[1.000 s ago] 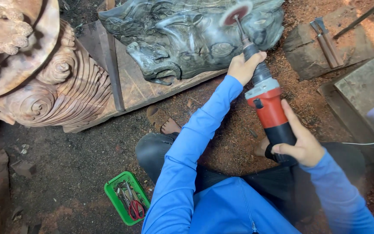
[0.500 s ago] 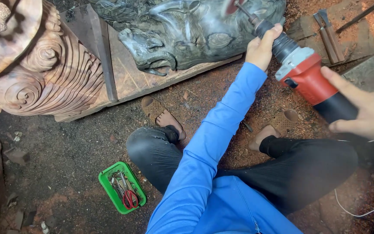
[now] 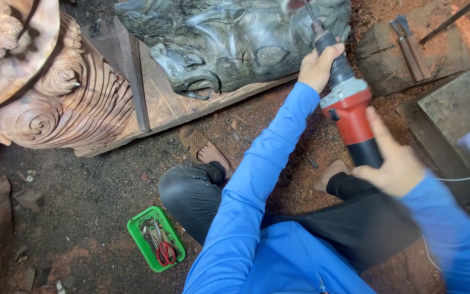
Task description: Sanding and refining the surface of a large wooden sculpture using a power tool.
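I hold a red and black power grinder [image 3: 349,114] with both hands. My left hand [image 3: 317,66] grips its black neck near the shaft. My right hand [image 3: 395,163] wraps the black rear handle. The spinning disc [image 3: 295,5] at the shaft's tip touches the top right of a dark grey carved sculpture [image 3: 229,41], which lies on a wooden board [image 3: 159,103]. I sit on the ground in blue sleeves and black trousers, feet in brown sandals [image 3: 194,140].
A large reddish-brown carved wood piece [image 3: 55,98] stands at the left. A green tray [image 3: 154,238] with red-handled scissors and small tools lies by my left knee. Wooden blocks [image 3: 393,60] and a chisel-like tool [image 3: 409,46] are at the right. Sawdust covers the ground.
The grinder's body swung back from the far right toward upright, and my right hand came in and down with it. The disc stays at the sculpture's top right.
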